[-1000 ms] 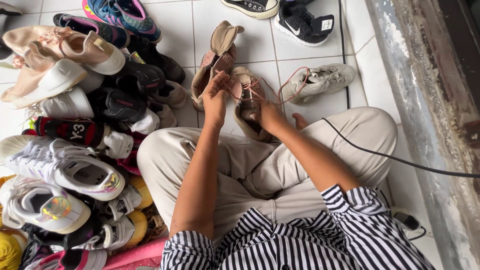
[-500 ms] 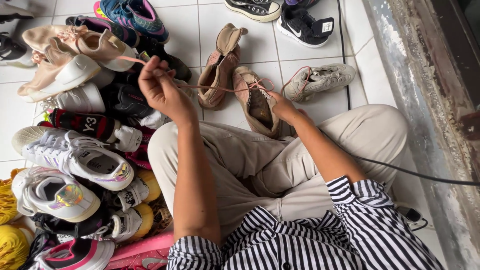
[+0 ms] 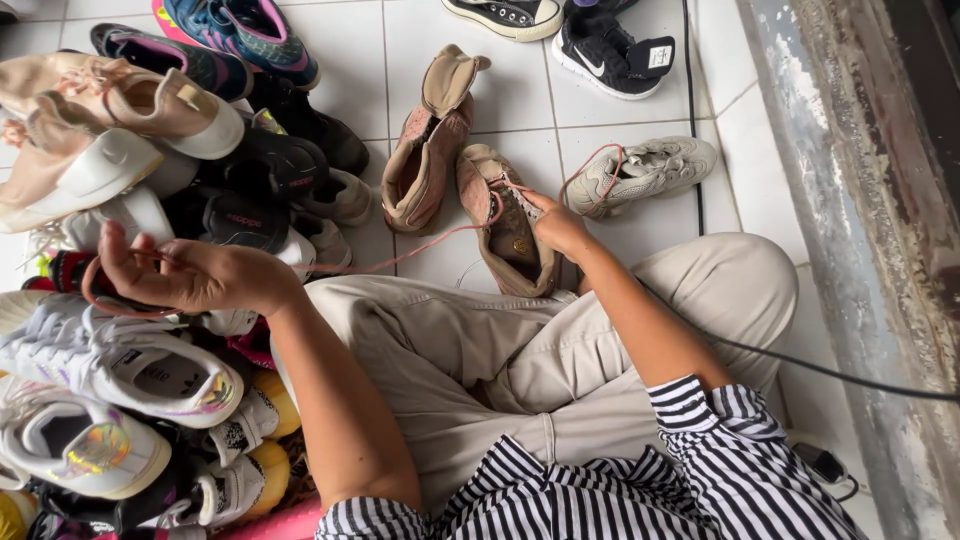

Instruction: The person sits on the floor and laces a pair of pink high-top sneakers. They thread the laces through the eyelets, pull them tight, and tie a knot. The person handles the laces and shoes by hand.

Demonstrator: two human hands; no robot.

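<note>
The person's left hand point(image 3: 190, 275) is closing around a pinkish shoelace point(image 3: 400, 258), drawing it out taut to the side over the pile of sneakers point(image 3: 110, 350); the lace is running from that fist across to the tan suede boot point(image 3: 508, 225) lying on the tiled floor point(image 3: 640, 130) in front of the knees. The right hand point(image 3: 555, 222) is pinching the lace at the boot's eyelets, steadying the upper; judging from the long free length, most of the lace is already out, with only the last eyelets left; its mate point(image 3: 425, 150) is lying just beside it, laceless as far as can be seen.
</note>
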